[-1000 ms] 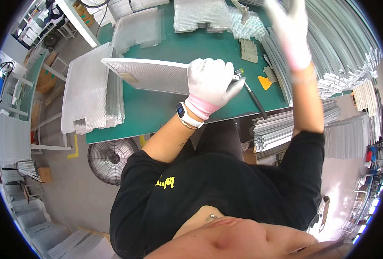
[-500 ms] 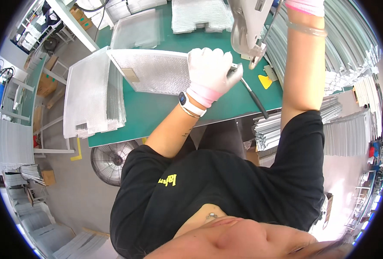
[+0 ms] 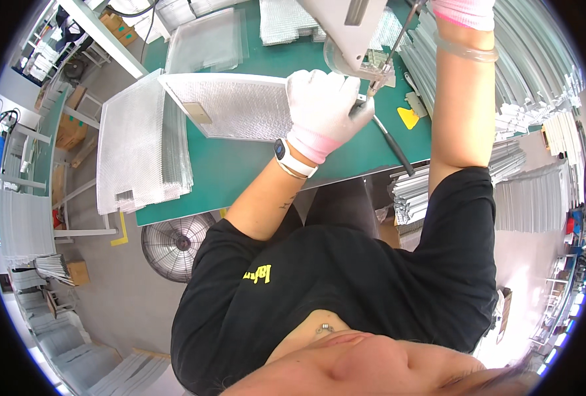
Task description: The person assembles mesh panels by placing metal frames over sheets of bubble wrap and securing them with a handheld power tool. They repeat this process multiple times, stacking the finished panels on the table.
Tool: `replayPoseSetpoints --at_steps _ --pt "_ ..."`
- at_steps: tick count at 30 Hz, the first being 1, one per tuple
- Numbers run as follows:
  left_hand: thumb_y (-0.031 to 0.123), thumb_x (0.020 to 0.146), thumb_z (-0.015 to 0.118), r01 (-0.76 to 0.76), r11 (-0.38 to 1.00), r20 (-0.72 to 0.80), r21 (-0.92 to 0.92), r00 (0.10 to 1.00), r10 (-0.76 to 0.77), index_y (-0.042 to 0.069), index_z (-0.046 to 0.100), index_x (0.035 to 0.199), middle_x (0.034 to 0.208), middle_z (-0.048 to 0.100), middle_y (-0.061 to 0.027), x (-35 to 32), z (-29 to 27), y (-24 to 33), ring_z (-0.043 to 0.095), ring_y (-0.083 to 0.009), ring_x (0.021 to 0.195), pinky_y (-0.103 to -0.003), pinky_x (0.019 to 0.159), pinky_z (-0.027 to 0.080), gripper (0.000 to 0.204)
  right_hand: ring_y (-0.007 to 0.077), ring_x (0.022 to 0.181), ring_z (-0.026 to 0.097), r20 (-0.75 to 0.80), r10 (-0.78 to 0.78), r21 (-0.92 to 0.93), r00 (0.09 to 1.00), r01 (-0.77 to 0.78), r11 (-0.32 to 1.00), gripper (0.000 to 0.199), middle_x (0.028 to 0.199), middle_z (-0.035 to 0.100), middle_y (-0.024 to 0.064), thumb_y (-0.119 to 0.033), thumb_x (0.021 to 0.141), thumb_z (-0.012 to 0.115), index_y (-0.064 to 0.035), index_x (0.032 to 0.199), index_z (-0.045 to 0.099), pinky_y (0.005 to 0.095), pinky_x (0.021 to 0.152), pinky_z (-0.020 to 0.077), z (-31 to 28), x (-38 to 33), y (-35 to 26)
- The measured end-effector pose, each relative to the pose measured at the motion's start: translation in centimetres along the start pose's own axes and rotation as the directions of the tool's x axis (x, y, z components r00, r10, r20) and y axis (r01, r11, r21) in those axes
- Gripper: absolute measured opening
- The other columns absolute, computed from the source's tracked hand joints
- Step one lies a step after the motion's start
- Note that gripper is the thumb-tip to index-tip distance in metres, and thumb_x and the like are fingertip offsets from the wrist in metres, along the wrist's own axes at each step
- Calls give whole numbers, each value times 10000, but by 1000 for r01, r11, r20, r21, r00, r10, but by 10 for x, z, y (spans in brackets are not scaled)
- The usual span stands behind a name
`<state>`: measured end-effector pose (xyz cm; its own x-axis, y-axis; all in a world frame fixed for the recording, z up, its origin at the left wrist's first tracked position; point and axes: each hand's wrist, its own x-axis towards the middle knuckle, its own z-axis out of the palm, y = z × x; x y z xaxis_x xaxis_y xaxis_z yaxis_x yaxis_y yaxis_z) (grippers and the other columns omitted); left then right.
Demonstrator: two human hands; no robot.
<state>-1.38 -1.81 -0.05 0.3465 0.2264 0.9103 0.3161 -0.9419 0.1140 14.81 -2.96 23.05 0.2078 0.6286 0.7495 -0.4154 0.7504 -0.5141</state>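
My left hand (image 3: 323, 109), in a white glove with a pink cuff, is closed round the near right end of a framed silver mesh panel (image 3: 240, 105). The panel stands tilted on the green table and bears a small beige label. Just right of my thumb is the metal tip of a grey-white tool head (image 3: 356, 30), close to the panel's corner. At the top edge my right hand (image 3: 463, 10), also gloved, is cut off by the picture, so its fingers are hidden. A thin metal rod runs between it and the tool's tip.
Mesh sheets (image 3: 141, 138) are stacked at the table's left edge, with more mesh (image 3: 286, 23) at the back. Near my left hand lie a black-handled tool (image 3: 395, 152) and a yellow scraper (image 3: 408, 118). Metal strips (image 3: 524, 66) fill the right side. A floor fan (image 3: 177, 245) stands below.
The tool head has swung left and down, bringing its tip close beside my left thumb at the panel's corner. My left hand keeps its grip on the panel.
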Motion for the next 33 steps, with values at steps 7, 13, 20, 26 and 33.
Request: replayPoseSetpoints --at_steps 7,13,20,26,33 --pt "262 701 740 13 1000 -28 -21 1000 -14 197 690 878 733 573 -22 3 1 -1 574 -239 668 -414 669 377 195 87 618 487 59 39 -81 997 -34 996 278 814 571 16 -269 986 627 -126 1216 566 194 508 411 -10 -20 24" --pt "240 703 737 12 999 -19 -45 1000 -13 212 699 856 705 582 17 6 2 -1 574 -232 643 -402 625 374 160 88 608 498 35 31 -155 999 -25 988 263 800 566 17 -275 993 614 -128 1207 570 201 502 417 4 -25 25" --pt "246 727 735 100 988 145 -115 986 -82 188 719 837 671 597 2 4 -7 1 556 -230 559 -379 591 418 125 80 539 448 178 218 -157 960 -191 969 496 717 499 0 -330 995 594 -53 1388 474 212 496 399 8 -54 56" --pt "219 747 751 96 955 -10 -280 995 -103 113 697 885 715 579 -46 -6 6 0 553 -243 584 -366 564 439 183 144 708 647 -153 328 251 932 -284 925 435 979 676 71 -265 971 611 -24 1327 541 239 594 522 33 -50 65" --pt "206 762 756 85 946 72 -314 995 -66 81 688 871 727 576 -71 4 -8 -2 565 -250 606 -378 560 445 179 161 794 693 77 313 404 947 -317 858 425 1124 703 102 -220 944 622 -14 1313 571 252 613 549 2 -68 89"
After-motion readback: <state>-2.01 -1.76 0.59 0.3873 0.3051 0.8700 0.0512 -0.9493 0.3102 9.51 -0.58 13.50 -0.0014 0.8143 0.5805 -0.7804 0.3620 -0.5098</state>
